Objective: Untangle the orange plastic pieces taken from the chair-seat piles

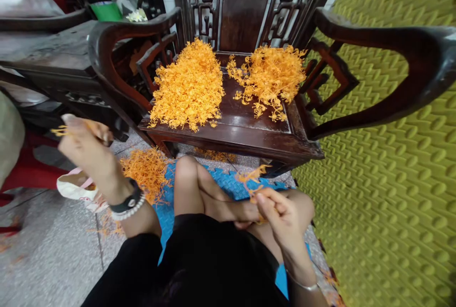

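Note:
My left hand, smeared by motion, is raised on the left with its fingers closed. Thin orange plastic tips stick out past its fingers; most of what it grips is hidden. My right hand is over my right leg, thumb and forefinger pinching a branched orange plastic sprig that points up and left. On the dark wooden chair seat lies a large heap of small claw-tipped orange pieces. Beside it, to the right, is a looser pile of stemmed orange sprigs.
Thin orange strands are heaped on the floor by my left knee, next to a white cloth bag. I sit on a blue foam mat. A yellow-green textured mat stands along the right. A red stool is far left.

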Motion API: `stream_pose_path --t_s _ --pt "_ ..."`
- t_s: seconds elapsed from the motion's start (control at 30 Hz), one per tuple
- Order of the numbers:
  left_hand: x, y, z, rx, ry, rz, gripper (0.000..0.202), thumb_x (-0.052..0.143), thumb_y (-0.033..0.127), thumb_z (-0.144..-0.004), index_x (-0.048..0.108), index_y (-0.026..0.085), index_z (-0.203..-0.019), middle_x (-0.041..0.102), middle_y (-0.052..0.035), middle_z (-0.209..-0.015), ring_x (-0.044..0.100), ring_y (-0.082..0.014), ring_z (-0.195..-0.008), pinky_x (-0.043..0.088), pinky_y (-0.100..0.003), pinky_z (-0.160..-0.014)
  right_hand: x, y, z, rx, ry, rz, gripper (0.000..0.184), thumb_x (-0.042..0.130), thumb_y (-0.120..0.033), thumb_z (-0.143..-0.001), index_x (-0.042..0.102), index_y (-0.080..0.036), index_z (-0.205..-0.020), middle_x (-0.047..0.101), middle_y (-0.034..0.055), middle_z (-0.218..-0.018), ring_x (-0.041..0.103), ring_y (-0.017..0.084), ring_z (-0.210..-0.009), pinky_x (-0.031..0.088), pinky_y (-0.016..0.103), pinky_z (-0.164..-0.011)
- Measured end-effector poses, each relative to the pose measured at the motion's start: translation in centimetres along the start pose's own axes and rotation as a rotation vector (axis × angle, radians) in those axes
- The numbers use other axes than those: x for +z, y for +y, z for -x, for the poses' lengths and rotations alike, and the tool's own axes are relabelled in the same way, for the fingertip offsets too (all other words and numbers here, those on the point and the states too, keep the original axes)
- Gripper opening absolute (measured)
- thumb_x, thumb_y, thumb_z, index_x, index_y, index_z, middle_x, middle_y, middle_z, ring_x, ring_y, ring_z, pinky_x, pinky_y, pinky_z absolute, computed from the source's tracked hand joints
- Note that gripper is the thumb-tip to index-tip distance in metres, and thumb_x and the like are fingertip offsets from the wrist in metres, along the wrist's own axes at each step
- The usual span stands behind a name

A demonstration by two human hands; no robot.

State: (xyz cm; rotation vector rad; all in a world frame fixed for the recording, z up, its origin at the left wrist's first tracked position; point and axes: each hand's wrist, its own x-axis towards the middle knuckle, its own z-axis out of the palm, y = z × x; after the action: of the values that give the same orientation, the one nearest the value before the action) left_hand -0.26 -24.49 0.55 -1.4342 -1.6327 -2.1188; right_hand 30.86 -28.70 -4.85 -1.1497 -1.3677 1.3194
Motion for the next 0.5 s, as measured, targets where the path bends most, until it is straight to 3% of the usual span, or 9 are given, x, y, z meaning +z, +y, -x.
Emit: stream_pose_path --t_s 0.07,0.1,0.17,0.27,0.33,0.4,0.5 --pt "-1.0 -0.2 -1.0 -0.028 0.077 0.02 0.026 0.045 0.037 -0.094 0.064 0.026 -0.079 0.055 0.0024 -0.067 0.04 -0.0124 -0.053 0.028 -0.029 -0.054 -1.1 0.1 0.1 -0.03 0.051 0.07 0.029 0.065 -0.045 -0.082 0.067 -0.018 -0.07 0.054 -0.0012 -0.055 0.037 0.009 -0.044 0.031 0.02 -0.04" --pt "-1.1 -0.2 -0.9 -0.064 0.007 0.053 0.015 0.052 0.034 -0.091 0.066 0.03 -0.093 0.059 0.0024 -0.077 0.043 -0.0125 -0.056 0.03 -0.029 -0.055 -1.4 0.0 0.0 -0.047 0.048 0.093 0.028 0.065 -0.044 -0.081 0.067 -0.018 -0.07 0.056 -0.0005 -0.056 0.038 0.009 -0.044 0.033 0.021 -0.04" --pt "-0.4 0.0 0.5 -0.201 -0.296 0.179 0.02 0.057 0.036 -0.089 0.065 0.032 -0.107 0.058 0.0015 -0.077 0.042 -0.0126 -0.056 0.032 -0.029 -0.053 -1.3 -0.3 -0.1 -0.073 0.005 0.106 0.029 0.066 -0.045 -0.08 0.067 -0.019 -0.068 0.055 -0.0002 -0.054 0.039 0.01 -0.043 0.034 0.022 -0.039" --pt "2.1 0.6 4.6 -0.41 -0.725 0.359 0.029 0.053 0.047 -0.09 0.061 0.021 -0.079 0.041 0.0019 -0.059 0.036 -0.012 -0.051 0.03 -0.027 -0.048 -0.2 -0.6 -0.2 -0.095 -0.08 0.047 0.034 0.064 -0.046 -0.08 0.061 -0.019 -0.06 0.046 -0.0022 -0.048 0.036 0.01 -0.042 0.029 0.022 -0.039" --pt "3.9 1.1 7.6 -0.5 -0.879 0.398 0.043 0.044 0.055 -0.091 0.05 0.02 -0.068 0.04 0.0011 -0.06 0.037 -0.013 -0.055 0.034 -0.028 -0.053 0.7 -0.4 -0.1 -0.065 -0.105 -0.039 0.038 0.065 -0.048 -0.079 0.056 -0.019 -0.057 0.046 -0.0017 -0.05 0.037 0.01 -0.046 0.03 0.022 -0.041" --pt "5.4 1.8 10.1 -0.546 -0.925 0.464 0.049 0.036 0.062 -0.091 0.046 0.02 -0.068 0.043 -0.0006 -0.065 0.041 -0.0147 -0.06 0.038 -0.029 -0.059 1.4 0.1 -0.1 0.009 -0.108 -0.179 0.04 0.065 -0.053 -0.077 0.054 -0.019 -0.059 0.047 -0.0015 -0.054 0.037 0.01 -0.047 0.03 0.022 -0.042" --pt "6.5 3.1 12.4 -0.592 -0.89 0.606 0.051 0.033 0.069 -0.088 0.045 0.021 -0.075 0.052 -0.0043 -0.08 0.049 -0.0178 -0.073 0.043 -0.032 -0.071 2.1 1.0 -0.4 0.094 -0.142 -0.357 0.042 0.066 -0.058 -0.073 0.053 -0.02 -0.062 0.042 -0.0042 -0.053 0.03 0.008 -0.043 0.025 0.021 -0.039"
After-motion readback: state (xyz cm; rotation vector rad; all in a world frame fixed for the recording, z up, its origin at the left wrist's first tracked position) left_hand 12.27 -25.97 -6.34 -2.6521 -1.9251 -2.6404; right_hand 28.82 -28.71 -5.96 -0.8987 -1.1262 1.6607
